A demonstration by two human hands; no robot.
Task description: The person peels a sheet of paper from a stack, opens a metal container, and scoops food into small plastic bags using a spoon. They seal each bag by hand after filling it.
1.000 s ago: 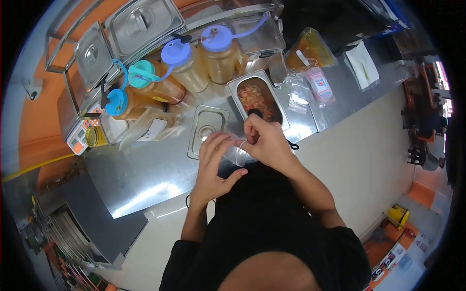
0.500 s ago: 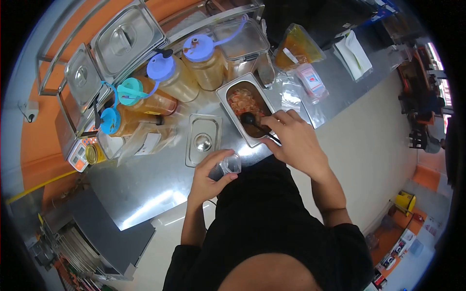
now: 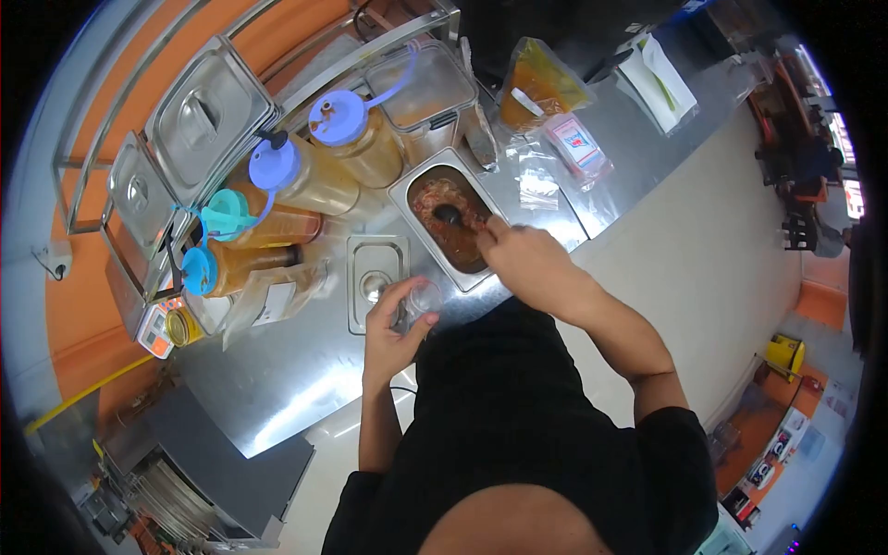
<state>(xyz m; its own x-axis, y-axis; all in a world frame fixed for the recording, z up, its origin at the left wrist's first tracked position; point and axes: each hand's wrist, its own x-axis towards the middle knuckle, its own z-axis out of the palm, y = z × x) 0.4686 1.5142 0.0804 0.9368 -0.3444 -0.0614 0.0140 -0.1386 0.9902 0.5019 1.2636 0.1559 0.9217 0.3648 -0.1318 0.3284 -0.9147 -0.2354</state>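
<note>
My right hand [image 3: 527, 268] is closed around the handle of a black ladle [image 3: 448, 215], whose bowl rests among the reddish chopped food [image 3: 433, 196] and liquid. That food fills part of a deep steel container [image 3: 399, 196] at the middle of the counter. Its handle is mostly hidden by my fingers. Between the thumb and fingers of my left hand [image 3: 393, 328] is a small clear plastic cup [image 3: 425, 298], held near the front edge of the counter. Behind that hand lies a steel lid [image 3: 352, 277] with a round knob.
Tall bottles with purple lids [image 3: 340, 117] and bottles with teal lids [image 3: 228, 213] line the back left. Steel lids [image 3: 205, 120] lean on a rack. At right are a bag of yellow-brown sauce [image 3: 539, 88] and a pink-and-white packet [image 3: 578, 145]. A scale [image 3: 157, 329] stands far left.
My right hand has turned and moved slightly left, its fingers now closed over the handle. The ladle bowl sits lower in the food. The clear cup is tilted more upright, its opening facing up.
</note>
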